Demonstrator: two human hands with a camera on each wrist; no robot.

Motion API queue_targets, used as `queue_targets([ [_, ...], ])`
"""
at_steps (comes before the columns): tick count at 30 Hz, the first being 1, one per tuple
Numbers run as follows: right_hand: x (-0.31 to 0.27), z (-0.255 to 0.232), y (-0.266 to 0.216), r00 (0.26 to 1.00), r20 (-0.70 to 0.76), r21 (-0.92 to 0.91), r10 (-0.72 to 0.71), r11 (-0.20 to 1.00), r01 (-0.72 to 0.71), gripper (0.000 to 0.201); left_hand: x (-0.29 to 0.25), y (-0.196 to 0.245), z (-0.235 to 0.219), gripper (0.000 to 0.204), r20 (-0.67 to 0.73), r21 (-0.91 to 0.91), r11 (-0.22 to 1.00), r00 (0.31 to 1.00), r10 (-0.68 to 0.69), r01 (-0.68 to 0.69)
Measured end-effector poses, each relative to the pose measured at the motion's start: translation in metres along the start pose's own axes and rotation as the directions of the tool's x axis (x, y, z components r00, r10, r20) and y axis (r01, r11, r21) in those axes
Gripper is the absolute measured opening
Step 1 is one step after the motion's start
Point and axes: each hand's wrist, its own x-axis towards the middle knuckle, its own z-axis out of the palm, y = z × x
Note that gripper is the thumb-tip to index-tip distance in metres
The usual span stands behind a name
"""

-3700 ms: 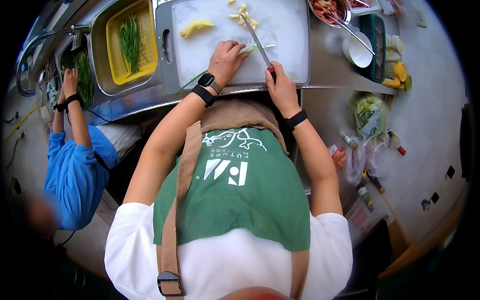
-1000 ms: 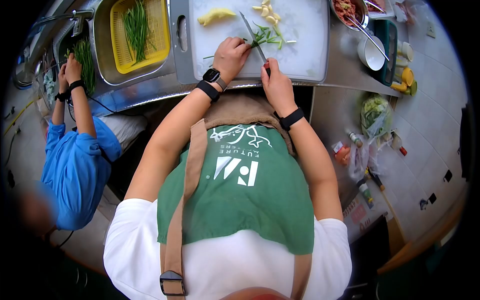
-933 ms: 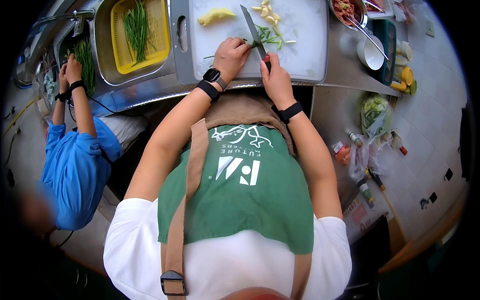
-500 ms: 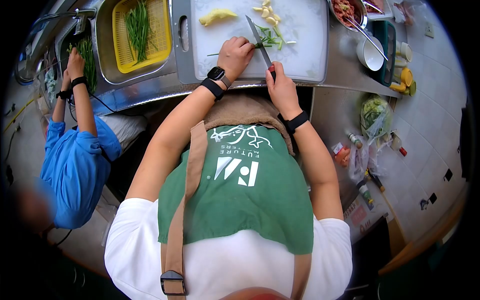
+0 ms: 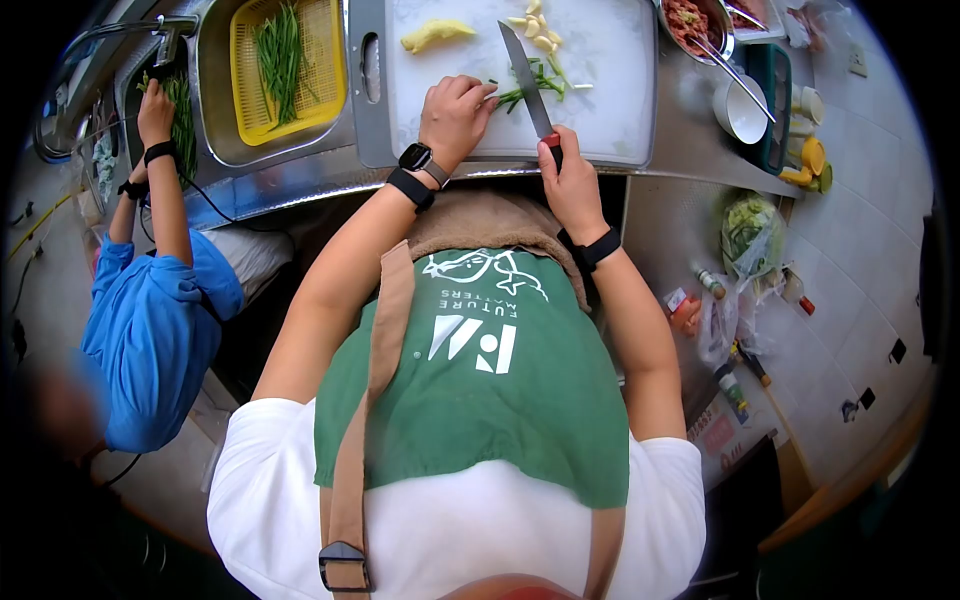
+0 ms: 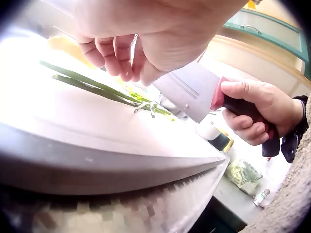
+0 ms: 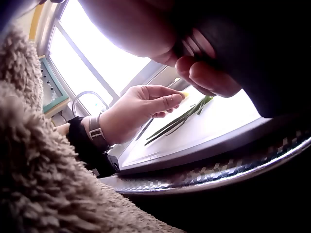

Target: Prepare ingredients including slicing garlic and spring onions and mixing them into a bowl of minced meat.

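Observation:
The left hand point(image 5: 455, 118) hovers at the left end of green scallion pieces point(image 5: 518, 97) on the white cutting board point(image 5: 430, 145). Its fingers bend loosely, thumb near the index finger, in the right wrist view; long green stalks point(image 6: 92, 86) lie below them in the left wrist view. The right hand point(image 5: 574, 188) grips the red and black handle of a knife point(image 5: 527, 82), whose blade crosses the board just over the cut pieces. Ginger point(image 5: 436, 36) and garlic cloves point(image 5: 543, 40) lie further up. The right wrist view shows the right hand point(image 7: 209, 80) mostly dark, the knife hidden.
A sink left of the board holds a yellow basket point(image 5: 240, 88) of greens. Another person in blue point(image 5: 160, 335) handles greens there. At the right are a bowl of minced meat point(image 5: 690, 22), a white bowl point(image 5: 742, 106) and a bagged cabbage point(image 5: 750, 238).
Since the earliest view, cut green pieces have appeared near the garlic. In the last half second the left hand has drawn slightly left of the greens, and the knife has shifted right with its blade face showing more.

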Motion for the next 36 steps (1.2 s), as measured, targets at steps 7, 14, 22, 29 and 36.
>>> queue_targets([
  [7, -0.019, 0.006, 0.007, 0.995, 0.093, -0.065, -0.038, 0.997, 0.044, 0.024, -0.01, -0.006, 0.01, 0.014, 0.03, -0.004, 1.0, 0.999, -0.017, 0.017],
  [14, -0.015, 0.014, 0.005, 0.994, 0.107, -0.156, -0.01, 0.987, 0.027, 0.023, -0.01, -0.006, 0.017, 0.008, 0.042, 0.003, 1.0, 0.999, 0.028, -0.028],
  [22, -0.012, 0.008, 0.007, 0.998, 0.014, -0.056, 0.055, 0.997, -0.054, 0.029, -0.007, -0.009, 0.001, 0.007, 0.028, -0.001, 0.996, 0.996, 0.085, -0.085],
  [29, -0.02, 0.003, 0.012, 0.991, 0.101, -0.057, -0.089, 0.994, 0.095, 0.026, -0.017, 0.0, -0.015, 0.013, 0.066, 0.01, 0.998, 0.996, -0.059, 0.058],
  [36, -0.012, 0.01, 0.008, 0.977, 0.202, -0.22, -0.075, 0.968, 0.12, 0.021, -0.027, -0.01, -0.001, 0.009, 0.036, -0.08, 0.997, 0.999, -0.01, 0.012],
])
